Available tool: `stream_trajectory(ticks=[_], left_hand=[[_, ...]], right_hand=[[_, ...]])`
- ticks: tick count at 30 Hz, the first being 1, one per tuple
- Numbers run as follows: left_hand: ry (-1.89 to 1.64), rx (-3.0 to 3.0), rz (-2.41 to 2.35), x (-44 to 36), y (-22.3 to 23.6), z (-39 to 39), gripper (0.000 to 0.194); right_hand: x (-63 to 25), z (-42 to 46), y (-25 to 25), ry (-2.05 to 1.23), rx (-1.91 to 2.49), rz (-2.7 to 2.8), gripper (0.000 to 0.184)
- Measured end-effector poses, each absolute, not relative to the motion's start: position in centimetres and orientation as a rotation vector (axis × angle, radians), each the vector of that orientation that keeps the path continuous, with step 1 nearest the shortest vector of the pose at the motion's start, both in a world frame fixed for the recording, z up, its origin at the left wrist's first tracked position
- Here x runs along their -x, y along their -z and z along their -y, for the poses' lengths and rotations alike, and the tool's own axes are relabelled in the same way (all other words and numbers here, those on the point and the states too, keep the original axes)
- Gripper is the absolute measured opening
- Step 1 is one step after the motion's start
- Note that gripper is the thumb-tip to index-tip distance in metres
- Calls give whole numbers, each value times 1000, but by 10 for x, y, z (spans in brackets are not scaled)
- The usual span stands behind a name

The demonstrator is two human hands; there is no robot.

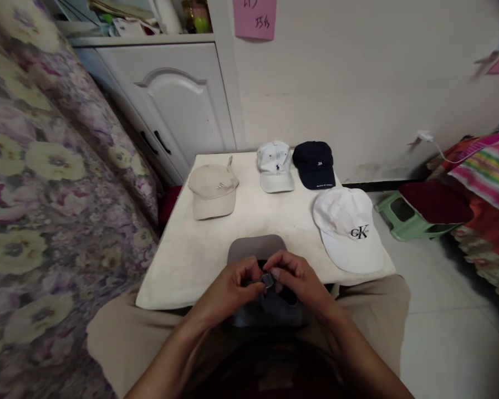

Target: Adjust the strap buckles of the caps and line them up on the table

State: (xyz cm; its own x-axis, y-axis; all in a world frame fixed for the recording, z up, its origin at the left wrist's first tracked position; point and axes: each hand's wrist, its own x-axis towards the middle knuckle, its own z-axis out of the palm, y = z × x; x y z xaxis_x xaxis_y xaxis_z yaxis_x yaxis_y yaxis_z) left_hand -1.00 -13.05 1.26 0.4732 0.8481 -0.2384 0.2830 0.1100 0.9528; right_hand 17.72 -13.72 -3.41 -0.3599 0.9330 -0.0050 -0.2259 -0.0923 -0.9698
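A grey baseball cap (pixel 258 245) lies at the near edge of the table, its brim pointing away from me and its crown hanging toward my lap. Over its back opening my two hands meet at the adjusting strap, where a small metal buckle (pixel 267 280) shows. My left hand (pixel 241 280) pinches the strap at the buckle's left side. From the right, my right hand (pixel 293 275) has its fingers closed at the buckle and strap. The strap's ends are partly hidden by my fingers.
On the cream-covered table (pixel 183 266) sit a beige cap (pixel 213 191), a pale cap (pixel 275 166), a navy cap (pixel 315 165) and a white cap (pixel 349 228). A green stool (pixel 395 216) stands right; a floral curtain (pixel 45 221) hangs left. Behind is a white cabinet (pixel 170 105).
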Motion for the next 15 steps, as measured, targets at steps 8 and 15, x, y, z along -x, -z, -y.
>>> stream_trajectory(ticks=[8,15], left_hand=[[-542,-1563,-1131,11,-10,131,21],[-583,-1500,-1094,17,-17,132,19]], right_hand=[[-177,138,34,-1700,880,1226,21],[-171,137,40,-1727,850,955,24]])
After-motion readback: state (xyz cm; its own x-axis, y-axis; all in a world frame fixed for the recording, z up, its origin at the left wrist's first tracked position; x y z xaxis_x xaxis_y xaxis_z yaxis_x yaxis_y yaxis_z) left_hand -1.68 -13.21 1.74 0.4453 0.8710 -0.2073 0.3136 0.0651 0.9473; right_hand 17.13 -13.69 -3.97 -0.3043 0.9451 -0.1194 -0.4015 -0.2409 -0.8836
